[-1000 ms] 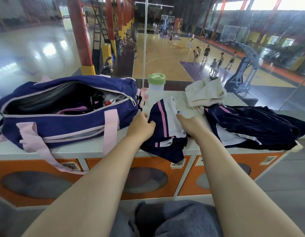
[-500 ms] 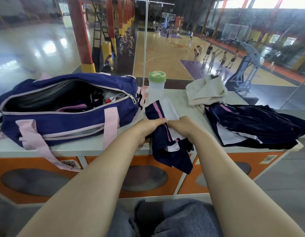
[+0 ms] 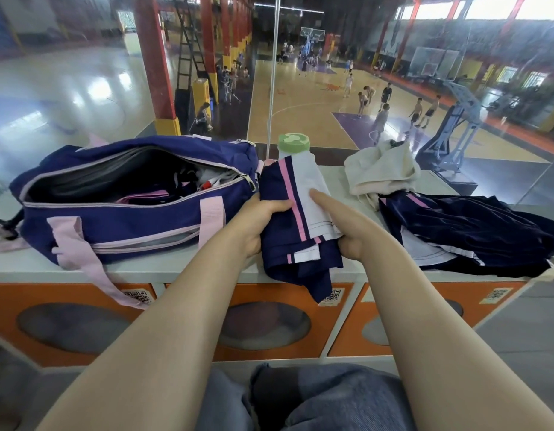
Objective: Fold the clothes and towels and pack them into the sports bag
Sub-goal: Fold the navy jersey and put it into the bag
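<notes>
Left hand (image 3: 259,224): gripped folded navy garment (image 3: 300,241), its 9 o'clock edge.
Right hand (image 3: 347,227): clasped 3 o'clock edge.
Sports bag (image 3: 120,209): unzipped.

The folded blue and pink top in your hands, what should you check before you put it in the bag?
1. Both hands grip the folded top: left hand and right hand each hold a side. Ok.
2. Fold is tidy: a navy corner hangs loose below. Not ok.
3. Sports bag zip open: ok.
4. Room inside the bag: other clothes already lie there; space left, cannot tell.
5. Path to the bag clear: the bag sits right beside the top. Ok.
6. Bottle behind the top stands upright: ok.
</notes>
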A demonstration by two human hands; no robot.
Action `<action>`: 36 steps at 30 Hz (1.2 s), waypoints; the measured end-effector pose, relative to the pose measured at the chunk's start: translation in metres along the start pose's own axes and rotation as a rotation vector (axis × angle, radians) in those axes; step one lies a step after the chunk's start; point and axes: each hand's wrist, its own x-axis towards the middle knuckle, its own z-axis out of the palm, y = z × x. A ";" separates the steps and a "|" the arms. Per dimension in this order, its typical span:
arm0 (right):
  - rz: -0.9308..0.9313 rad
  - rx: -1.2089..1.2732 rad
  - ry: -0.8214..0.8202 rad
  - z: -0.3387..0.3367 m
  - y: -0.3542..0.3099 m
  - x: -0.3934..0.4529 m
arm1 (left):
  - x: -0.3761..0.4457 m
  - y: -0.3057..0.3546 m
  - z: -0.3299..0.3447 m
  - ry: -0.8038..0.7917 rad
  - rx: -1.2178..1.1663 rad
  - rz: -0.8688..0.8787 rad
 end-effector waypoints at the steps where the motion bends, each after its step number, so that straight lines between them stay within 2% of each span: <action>1: -0.008 0.006 -0.026 0.002 0.000 0.000 | -0.002 0.003 -0.003 0.000 -0.022 -0.003; 4: -0.106 -0.019 -0.051 0.014 -0.002 -0.006 | -0.011 0.008 -0.011 0.020 -0.011 -0.012; 8: -0.285 -0.196 -0.007 0.037 -0.004 -0.012 | -0.023 0.018 -0.029 0.063 0.275 0.142; 10: -0.354 -0.234 -0.017 0.050 -0.008 -0.015 | -0.032 0.026 -0.042 0.071 0.335 0.169; 15: -0.445 -0.272 -0.042 0.085 -0.018 -0.019 | -0.060 0.043 -0.088 0.087 0.414 0.140; 18: -0.457 -0.318 -0.065 0.107 -0.022 -0.018 | -0.076 0.053 -0.121 0.168 0.484 0.154; 21: -0.431 -0.348 -0.093 0.130 -0.025 -0.013 | -0.084 0.072 -0.156 0.329 0.788 0.375; 24: -0.416 -0.349 -0.125 0.149 -0.029 -0.008 | -0.088 0.095 -0.193 0.495 1.232 0.632; 26: -0.413 -0.365 -0.125 0.160 -0.032 -0.007 | -0.084 0.107 -0.219 0.589 1.525 0.735; 28: -0.413 -0.418 -0.113 0.171 -0.035 -0.005 | -0.080 0.115 -0.239 0.638 1.735 0.691; 30: -0.416 -0.512 -0.077 0.180 -0.037 -0.004 | -0.076 0.119 -0.252 0.603 1.867 0.602; 32: -0.402 -0.552 -0.076 0.189 -0.039 -0.001 | -0.071 0.119 -0.262 0.577 1.969 0.514; 36: -0.373 -0.645 -0.105 0.200 -0.046 0.006 | -0.062 0.124 -0.272 0.609 2.073 0.227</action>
